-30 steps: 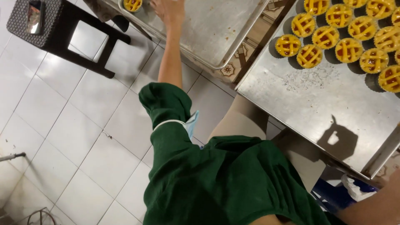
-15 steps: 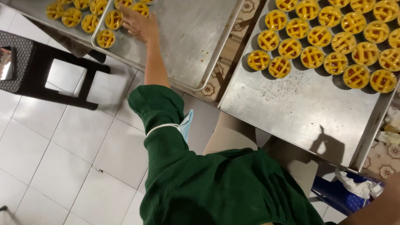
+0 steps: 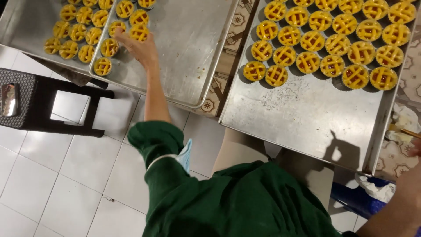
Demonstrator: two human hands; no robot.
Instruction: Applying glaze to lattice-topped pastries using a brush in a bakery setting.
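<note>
Two shiny metal baking trays (image 3: 193, 66) sit side by side on a patterned tabletop (image 3: 228, 48), and a third one (image 3: 26, 30) peeks in at the far left. My left hand (image 3: 136, 46) reaches out over the middle tray. My fingers (image 3: 120, 34) are loosely spread and lie on a small round yellow tart with a criss-cross top (image 3: 116, 29). I am touching it, but I cannot tell if I am pinching it. The tart is round, so it has no long side; it sits flat with its lattice top facing up, near the top left corner of the middle tray. More little tarts (image 3: 109, 47) sit close around it, each with a bumpy pastry edge and red jam in the gaps.

The big flat steel tray on the right (image 3: 302, 118) is smooth and grey, with rows of the same lattice tarts (image 3: 307, 61) along its far side. My right hand is almost out of view at the right edge, so I cannot tell how its fingers are.

My sleeve is soft green cloth (image 3: 158, 140). A black plastic stool (image 3: 48, 105) stands on the white floor tiles (image 3: 57, 184).
</note>
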